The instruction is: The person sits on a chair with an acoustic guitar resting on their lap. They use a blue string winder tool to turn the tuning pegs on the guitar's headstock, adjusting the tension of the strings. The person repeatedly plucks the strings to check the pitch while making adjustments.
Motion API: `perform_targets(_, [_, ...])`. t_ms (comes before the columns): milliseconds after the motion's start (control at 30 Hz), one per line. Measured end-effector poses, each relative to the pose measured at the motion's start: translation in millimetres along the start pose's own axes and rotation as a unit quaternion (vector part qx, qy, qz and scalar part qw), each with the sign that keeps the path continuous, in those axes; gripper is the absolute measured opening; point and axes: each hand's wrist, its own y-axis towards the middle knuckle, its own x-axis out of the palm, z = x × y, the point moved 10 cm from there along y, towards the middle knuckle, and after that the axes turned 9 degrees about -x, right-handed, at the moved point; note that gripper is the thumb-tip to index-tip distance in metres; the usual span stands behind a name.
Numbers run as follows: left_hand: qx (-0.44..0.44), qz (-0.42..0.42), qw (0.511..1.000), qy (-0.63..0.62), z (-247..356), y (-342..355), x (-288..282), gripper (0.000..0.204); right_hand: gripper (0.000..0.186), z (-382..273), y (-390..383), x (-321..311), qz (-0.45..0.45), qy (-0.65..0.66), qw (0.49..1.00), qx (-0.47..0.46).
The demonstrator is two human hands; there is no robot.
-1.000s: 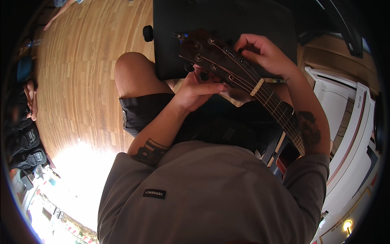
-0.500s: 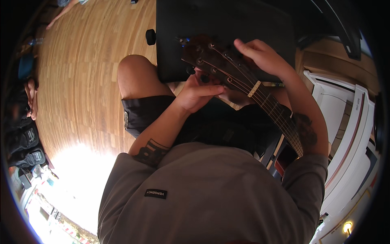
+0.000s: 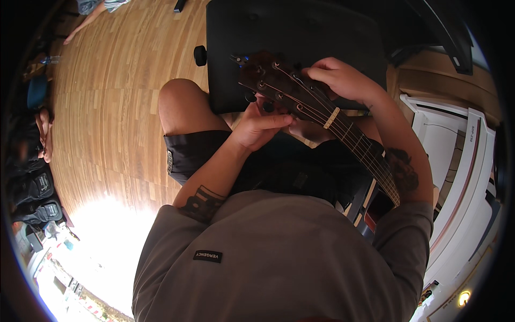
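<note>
A guitar lies slantwise across my lap, its dark headstock (image 3: pixel 287 86) up front and its fretted neck (image 3: pixel 362 147) running down to the right under my right arm. Strings pass over a pale nut (image 3: pixel 331 118) to the metal posts. My left hand (image 3: pixel 256 126) grips the headstock's near left edge, thumb stretched along it; its other fingers are partly hidden beneath. At the opposite edge, the curled fingers of my right hand (image 3: pixel 335 78) close at a dark tuning peg, mostly hidden by them. A small device with blue glints (image 3: pixel 241 59) sits at the headstock's tip.
A black padded bench (image 3: pixel 252 27) with a round black knob (image 3: pixel 200 55) stands in front of me. White furniture or equipment (image 3: pixel 469 166) is on the right. Black bags (image 3: pixel 37 185) and parts of other people (image 3: pixel 44 134) show at left, beyond the wooden floor (image 3: pixel 107 107).
My right thumb, which was stretched up away from the headstock, has come down, and the fingers have closed at the pegs. My left hand keeps its grip. The view has shifted slightly.
</note>
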Motion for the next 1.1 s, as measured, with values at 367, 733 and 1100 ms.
perform_targets(367, [-0.003,0.005,1.000,0.001,-1.7,0.4,-3.0,0.051,0.026,-1.5,6.2,13.4,-0.118,0.030,0.973,-0.195])
perform_targets(733, [-0.011,-0.002,1.000,-0.024,-1.8,0.2,0.0,0.055,0.037,12.8,8.0,-2.0,-0.013,0.076,0.987,-0.143])
perform_targets(1100, [-0.010,0.006,1.000,-0.028,-1.6,-1.6,-0.4,0.059,0.053,13.5,4.8,-7.6,0.031,-0.014,0.998,0.044])
